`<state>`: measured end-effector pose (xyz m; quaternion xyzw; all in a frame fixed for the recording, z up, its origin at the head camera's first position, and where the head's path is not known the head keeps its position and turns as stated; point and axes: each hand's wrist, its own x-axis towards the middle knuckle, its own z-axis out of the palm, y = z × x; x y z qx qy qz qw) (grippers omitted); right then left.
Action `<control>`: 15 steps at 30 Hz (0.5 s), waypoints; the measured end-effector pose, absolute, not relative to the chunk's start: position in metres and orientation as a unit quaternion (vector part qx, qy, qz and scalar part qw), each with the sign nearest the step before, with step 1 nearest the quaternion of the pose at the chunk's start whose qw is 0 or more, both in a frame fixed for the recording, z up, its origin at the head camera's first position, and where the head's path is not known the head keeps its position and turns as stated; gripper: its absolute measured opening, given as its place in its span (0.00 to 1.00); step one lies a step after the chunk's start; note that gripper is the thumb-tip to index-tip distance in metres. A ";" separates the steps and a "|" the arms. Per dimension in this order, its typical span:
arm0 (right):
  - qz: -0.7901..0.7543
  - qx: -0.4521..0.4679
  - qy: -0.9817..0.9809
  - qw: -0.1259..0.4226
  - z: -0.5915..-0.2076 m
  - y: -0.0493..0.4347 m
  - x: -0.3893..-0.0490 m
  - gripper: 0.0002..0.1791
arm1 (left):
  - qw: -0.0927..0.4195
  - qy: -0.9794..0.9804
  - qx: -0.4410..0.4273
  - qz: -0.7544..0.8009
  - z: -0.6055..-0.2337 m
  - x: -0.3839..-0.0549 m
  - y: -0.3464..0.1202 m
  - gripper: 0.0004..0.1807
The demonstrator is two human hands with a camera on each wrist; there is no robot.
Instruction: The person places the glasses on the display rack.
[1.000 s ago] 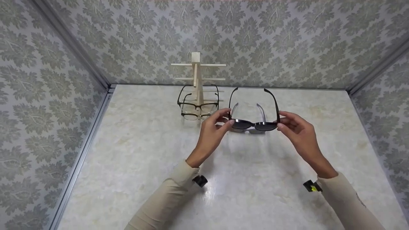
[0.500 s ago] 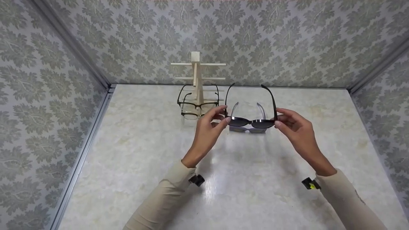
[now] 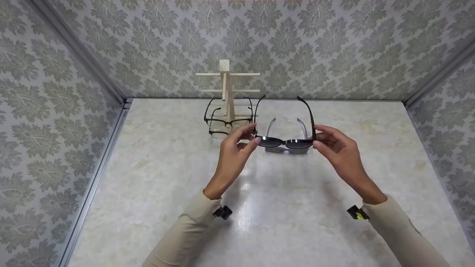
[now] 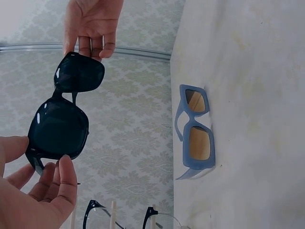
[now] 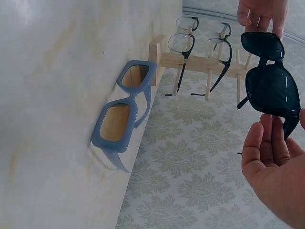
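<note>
Black sunglasses with dark lenses hang above the table, temples unfolded and pointing to the back wall. My left hand pinches their left hinge corner between thumb and fingers, and my right hand pinches the right corner. Below and behind them, blue-framed sunglasses with brown lenses stand on the table, temples unfolded; the held pair partly covers them in the head view. Left of the held pair is a wooden display stand with rods. Two pairs of clear-lensed glasses hang on its lower rods, partly behind my left hand in the head view.
The marbled table meets a patterned back wall, with patterned side panels left and right. A metal rail runs along the table's left edge. The stand's upper rods stick out sideways with no glasses on them.
Both hands have carried the black sunglasses to the left and slightly toward the back, closer to the stand. More of the blue sunglasses' front shows beneath them now.
</note>
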<state>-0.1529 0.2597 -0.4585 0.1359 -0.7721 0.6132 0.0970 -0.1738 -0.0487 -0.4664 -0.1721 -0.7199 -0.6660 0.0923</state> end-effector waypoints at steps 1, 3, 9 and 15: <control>0.612 0.136 -0.773 0.097 -0.458 0.259 -0.153 0.24 | 0.093 -0.720 -0.171 -0.666 -0.466 -0.173 -0.050 0.22; 0.611 0.138 -0.774 0.096 -0.456 0.256 -0.153 0.24 | 0.093 -0.723 -0.168 -0.664 -0.464 -0.172 -0.052 0.22; 0.619 0.145 -0.767 0.086 -0.454 0.249 -0.153 0.24 | 0.094 -0.726 -0.164 -0.661 -0.463 -0.167 -0.061 0.23; 0.618 0.156 -0.766 0.077 -0.452 0.242 -0.153 0.24 | 0.097 -0.726 -0.156 -0.663 -0.460 -0.163 -0.069 0.24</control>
